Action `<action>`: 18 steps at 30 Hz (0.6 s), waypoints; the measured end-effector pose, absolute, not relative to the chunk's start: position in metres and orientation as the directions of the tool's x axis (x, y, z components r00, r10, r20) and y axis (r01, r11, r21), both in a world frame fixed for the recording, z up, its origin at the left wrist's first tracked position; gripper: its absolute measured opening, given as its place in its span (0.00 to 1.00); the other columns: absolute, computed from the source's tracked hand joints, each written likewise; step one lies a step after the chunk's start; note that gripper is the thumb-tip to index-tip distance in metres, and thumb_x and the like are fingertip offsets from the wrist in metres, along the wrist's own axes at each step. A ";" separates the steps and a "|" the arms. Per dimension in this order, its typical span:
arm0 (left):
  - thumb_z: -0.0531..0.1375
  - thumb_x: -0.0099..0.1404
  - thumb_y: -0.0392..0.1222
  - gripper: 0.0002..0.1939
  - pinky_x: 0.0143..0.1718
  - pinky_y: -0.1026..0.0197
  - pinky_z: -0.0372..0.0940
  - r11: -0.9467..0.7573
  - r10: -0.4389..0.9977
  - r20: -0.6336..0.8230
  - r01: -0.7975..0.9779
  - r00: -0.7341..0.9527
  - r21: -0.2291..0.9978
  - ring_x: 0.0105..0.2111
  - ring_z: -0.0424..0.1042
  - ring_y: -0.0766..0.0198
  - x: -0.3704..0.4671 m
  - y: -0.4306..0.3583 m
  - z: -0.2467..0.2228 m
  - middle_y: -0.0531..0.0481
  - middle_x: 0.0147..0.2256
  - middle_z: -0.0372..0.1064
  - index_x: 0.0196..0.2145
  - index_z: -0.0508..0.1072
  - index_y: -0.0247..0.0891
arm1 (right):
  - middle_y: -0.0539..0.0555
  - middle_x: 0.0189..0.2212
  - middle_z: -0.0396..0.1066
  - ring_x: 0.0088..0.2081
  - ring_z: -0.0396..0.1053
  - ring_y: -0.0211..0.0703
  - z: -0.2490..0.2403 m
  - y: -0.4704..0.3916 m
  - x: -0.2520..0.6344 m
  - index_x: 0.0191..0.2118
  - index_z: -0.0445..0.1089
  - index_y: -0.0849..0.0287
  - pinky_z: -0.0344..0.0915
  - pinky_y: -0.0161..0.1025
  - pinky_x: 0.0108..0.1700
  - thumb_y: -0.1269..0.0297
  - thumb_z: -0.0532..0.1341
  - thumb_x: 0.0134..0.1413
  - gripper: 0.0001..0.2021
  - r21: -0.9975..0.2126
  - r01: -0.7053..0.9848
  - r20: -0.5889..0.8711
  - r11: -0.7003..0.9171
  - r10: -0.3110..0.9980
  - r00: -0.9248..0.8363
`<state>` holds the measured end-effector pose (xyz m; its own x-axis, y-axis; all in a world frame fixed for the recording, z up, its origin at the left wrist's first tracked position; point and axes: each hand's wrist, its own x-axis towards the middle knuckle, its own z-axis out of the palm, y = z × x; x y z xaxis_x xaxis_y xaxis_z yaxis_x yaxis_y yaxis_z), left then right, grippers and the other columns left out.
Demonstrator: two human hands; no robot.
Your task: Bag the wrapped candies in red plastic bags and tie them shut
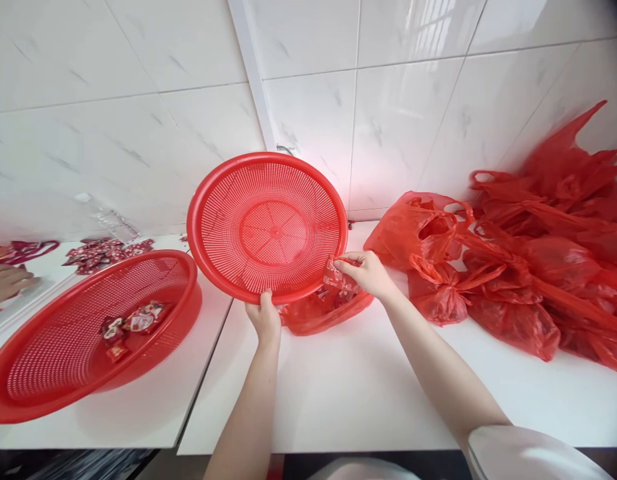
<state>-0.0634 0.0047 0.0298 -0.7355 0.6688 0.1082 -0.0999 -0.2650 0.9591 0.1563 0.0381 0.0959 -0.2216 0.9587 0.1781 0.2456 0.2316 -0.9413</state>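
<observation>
A round red mesh basket (273, 230) is tilted toward me with nothing inside it. My left hand (265, 319) grips its lower rim. Near the basket's lower right edge, my right hand (364, 272) pinches a small red packet (334, 275). Below both lies an open red plastic bag (318, 319) on the white table, with small wrapped packets partly showing in it. The basket covers part of that bag.
At the left, a larger red basket (188, 317) holds several packets. Patterned red packets (101, 253) and a clear bottle (113, 223) are behind it. A person's hand (7, 283) shows at the far left. Filled red bags (558, 260) crowd the right, against a tiled wall.
</observation>
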 end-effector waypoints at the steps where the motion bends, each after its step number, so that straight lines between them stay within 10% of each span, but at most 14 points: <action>1: 0.60 0.52 0.40 0.21 0.29 0.58 0.69 -0.263 0.671 0.105 -0.103 -0.734 0.959 0.35 0.72 0.57 -0.063 0.005 0.030 0.40 0.43 0.70 0.46 0.70 0.35 | 0.49 0.22 0.68 0.25 0.62 0.38 0.096 0.038 0.156 0.32 0.77 0.62 0.59 0.34 0.30 0.50 0.61 0.52 0.18 -0.939 0.238 0.194 0.248 0.954 -0.230; 7: 0.60 0.52 0.40 0.18 0.28 0.58 0.68 -0.256 0.663 0.103 -0.095 -0.742 0.962 0.32 0.71 0.60 -0.064 0.006 0.028 0.42 0.40 0.71 0.43 0.70 0.34 | 0.47 0.16 0.53 0.22 0.51 0.34 0.096 0.036 0.156 0.20 0.66 0.61 0.49 0.34 0.25 0.47 0.58 0.55 0.23 -0.895 0.279 0.296 0.347 0.932 -0.210; 18: 0.59 0.52 0.40 0.25 0.30 0.57 0.70 -0.294 0.640 0.072 -0.157 -0.765 0.943 0.36 0.72 0.58 -0.065 0.006 0.036 0.39 0.48 0.68 0.50 0.68 0.36 | 0.54 0.39 0.77 0.37 0.73 0.44 0.089 0.040 0.163 0.42 0.76 0.52 0.62 0.37 0.40 0.53 0.51 0.65 0.18 -0.623 0.494 0.383 0.606 0.787 -0.483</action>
<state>-0.0648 0.0062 0.0364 -0.7650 0.6400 0.0722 -0.1569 -0.2939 0.9429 0.1627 0.0402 0.0889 -0.4831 0.7874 0.3829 0.4942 0.6062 -0.6231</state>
